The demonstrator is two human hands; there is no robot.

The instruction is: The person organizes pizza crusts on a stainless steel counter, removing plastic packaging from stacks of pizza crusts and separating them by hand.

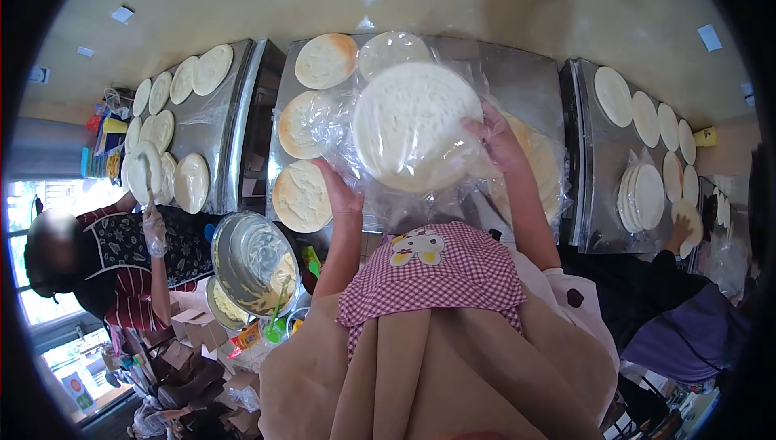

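A pale round pizza crust (pixel 416 125) is raised over the metal table, with clear plastic around it. My right hand (pixel 491 137) grips its right edge, fingers on top. Down and left of the crust, my left hand (pixel 342 189) is at the side of the clear plastic bag (pixel 343 125), seemingly holding its edge; some fingers are hidden. Just beside that hand lies a browned crust (pixel 301 196), with another crust (pixel 305 125) above it. Under my right forearm, bagged crusts (pixel 537 169) lie stacked.
Two more crusts (pixel 325 61) lie along the metal table's (pixel 517 68) far edge. At left, a gloved co-worker (pixel 121 262) works over crusts beside a large metal bowl (pixel 257 262). Another person's hand (pixel 685 226) touches a crust at the right table (pixel 602 206).
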